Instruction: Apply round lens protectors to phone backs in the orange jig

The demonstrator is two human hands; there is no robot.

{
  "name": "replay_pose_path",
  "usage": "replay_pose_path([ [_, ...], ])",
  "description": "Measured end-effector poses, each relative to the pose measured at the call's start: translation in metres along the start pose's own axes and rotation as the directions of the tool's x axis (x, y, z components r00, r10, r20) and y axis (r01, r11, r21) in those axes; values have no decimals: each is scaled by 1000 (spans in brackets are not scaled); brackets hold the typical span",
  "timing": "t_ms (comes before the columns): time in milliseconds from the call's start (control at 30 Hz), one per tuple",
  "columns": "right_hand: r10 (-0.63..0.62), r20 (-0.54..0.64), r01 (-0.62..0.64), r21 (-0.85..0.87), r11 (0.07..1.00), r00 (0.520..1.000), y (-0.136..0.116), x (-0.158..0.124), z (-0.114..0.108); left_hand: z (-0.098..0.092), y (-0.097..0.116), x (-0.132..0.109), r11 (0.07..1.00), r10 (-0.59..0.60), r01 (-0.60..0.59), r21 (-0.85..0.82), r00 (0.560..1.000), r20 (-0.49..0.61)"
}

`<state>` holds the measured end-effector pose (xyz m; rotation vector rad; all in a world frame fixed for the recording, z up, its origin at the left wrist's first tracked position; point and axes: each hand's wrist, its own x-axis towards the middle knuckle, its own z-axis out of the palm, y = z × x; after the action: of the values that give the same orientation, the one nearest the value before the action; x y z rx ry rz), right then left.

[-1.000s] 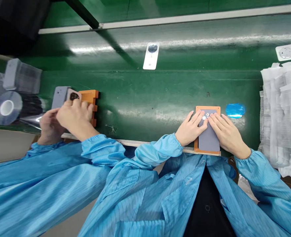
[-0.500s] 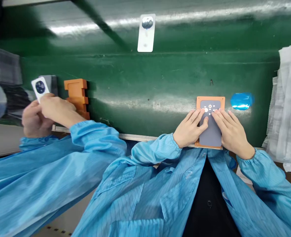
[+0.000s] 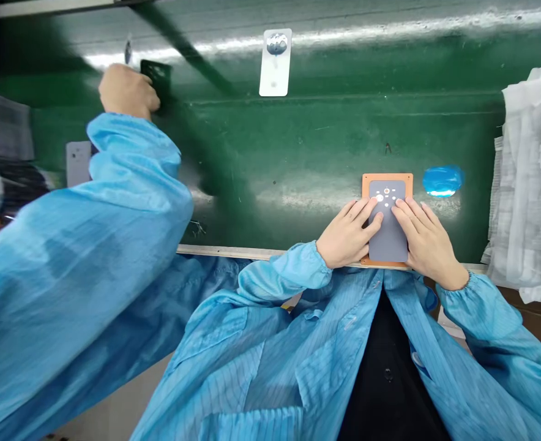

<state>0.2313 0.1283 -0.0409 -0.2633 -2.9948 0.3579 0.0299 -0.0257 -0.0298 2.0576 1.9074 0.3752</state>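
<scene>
No text, number or brand can be read. Small white and orange marks are seen at the top of the grey panel (image 3: pixel 388 236) set in the orange frame (image 3: pixel 365 184), but no letters can be made out.

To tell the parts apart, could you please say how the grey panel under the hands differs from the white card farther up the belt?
The grey panel sits in an orange frame; the white card lies bare on the green belt. The left hand and right hand rest on the grey panel; nobody touches the white card. Both lie flat, long side pointing away.
</scene>
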Motion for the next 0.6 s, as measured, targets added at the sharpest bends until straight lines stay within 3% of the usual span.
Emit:
replay_pose_path([
  [133,-22,26,23,-25,999,999,-2,3,-4,-27,-35,25,968,118,-102,-231,991,59],
  [233,-32,44,35,-56,998,999,-6,4,-9,-30,-52,69,959,-33,35,-281,999,10],
  [367,-25,53,31,-114,993,998,-7,5,-12,-20,-54,121,938,-126,158,-308,985,122],
  [467,-35,47,41,-119,992,998,-5,6,-12,-19,-50,133,920,-148,201,-337,973,177],
  [600,-49,49,54,-121,991,998,-4,8,-12,-28,-47,132,878,-192,263,-400,959,208],
])
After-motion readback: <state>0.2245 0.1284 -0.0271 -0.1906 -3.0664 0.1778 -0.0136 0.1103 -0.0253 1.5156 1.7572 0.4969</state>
